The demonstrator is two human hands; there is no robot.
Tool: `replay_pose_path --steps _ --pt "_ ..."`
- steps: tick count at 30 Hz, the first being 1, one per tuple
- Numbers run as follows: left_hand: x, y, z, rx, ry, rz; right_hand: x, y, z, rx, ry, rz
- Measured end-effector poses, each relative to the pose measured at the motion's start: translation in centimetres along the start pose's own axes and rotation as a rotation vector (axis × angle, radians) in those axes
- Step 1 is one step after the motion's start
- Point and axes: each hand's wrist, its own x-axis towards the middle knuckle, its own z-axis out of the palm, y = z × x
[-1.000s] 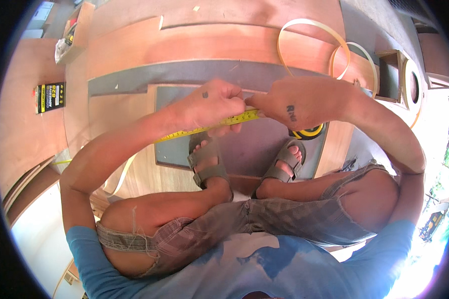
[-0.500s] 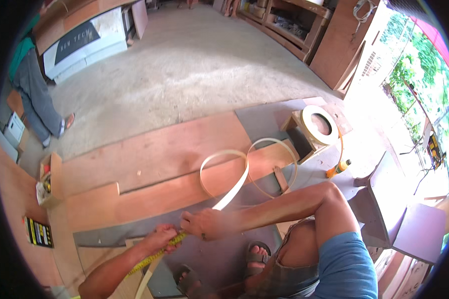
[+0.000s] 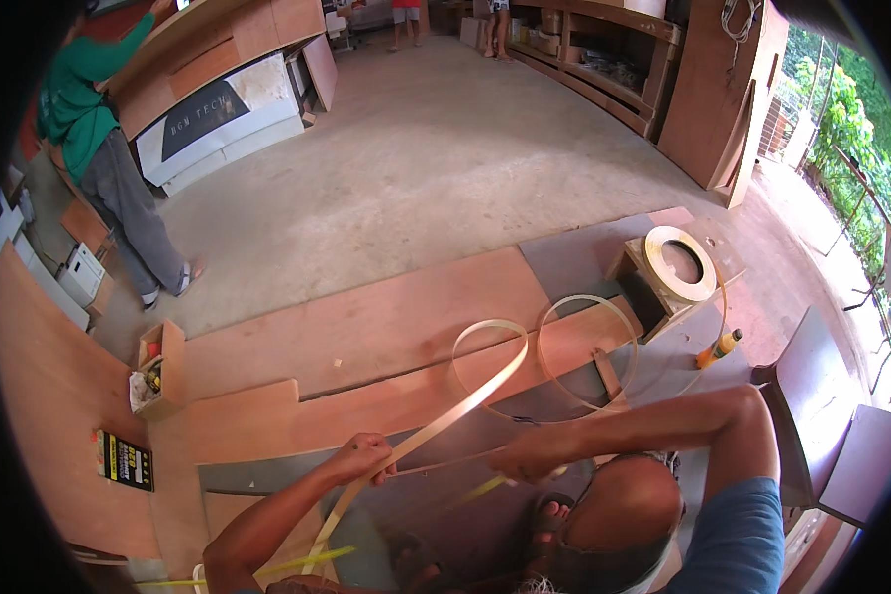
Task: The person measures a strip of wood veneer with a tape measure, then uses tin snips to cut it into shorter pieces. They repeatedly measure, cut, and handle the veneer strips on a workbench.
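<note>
My left hand (image 3: pixel 364 457) grips a long pale edging strip (image 3: pixel 486 382) that rises into a loop beyond it. My right hand (image 3: pixel 525 457) is closed over something I cannot make out, with a blurred yellow streak just below it. A yellow measuring tape (image 3: pixel 307 561) lies at a slant under my left forearm. A thin line runs between my two hands, too indistinct to name. Beneath them are grey and wood-faced boards (image 3: pixel 259 424) and my sandaled right foot (image 3: pixel 554 513).
A banding roll (image 3: pixel 701 265) rests on a wooden stand, near a yellow bottle (image 3: pixel 713 352). A tool box (image 3: pixel 168 366) and black-yellow packet (image 3: pixel 122 460) lie left. A co-worker (image 3: pixel 89 129) stands far left. Others stand at the back. Bent panels (image 3: pixel 812 396) are on the right.
My hands have moved apart, the right one rightward. My left hand is now on the pale strip; the tape that ran between both hands has dropped lower. The view has tilted up to show the room.
</note>
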Motion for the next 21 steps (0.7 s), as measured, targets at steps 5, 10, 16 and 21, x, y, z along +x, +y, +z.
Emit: replay_pose_path --steps 5,10,16,21 --pt "1.1 0.7 -1.0 -0.008 -0.022 -0.045 -1.9 1.6 7.3 0.27 -0.389 -0.074" --pt "1.7 2.8 -3.4 -0.066 -0.019 -0.051 -1.5 4.3 14.4 0.489 -0.465 -0.126" --pt "0.4 5.8 -6.8 -0.121 0.033 -0.011 -0.5 6.4 17.8 0.617 -0.49 -0.147" --pt "-0.6 9.2 -8.2 -0.116 0.069 -0.014 0.3 7.4 19.0 0.672 -0.479 -0.185"
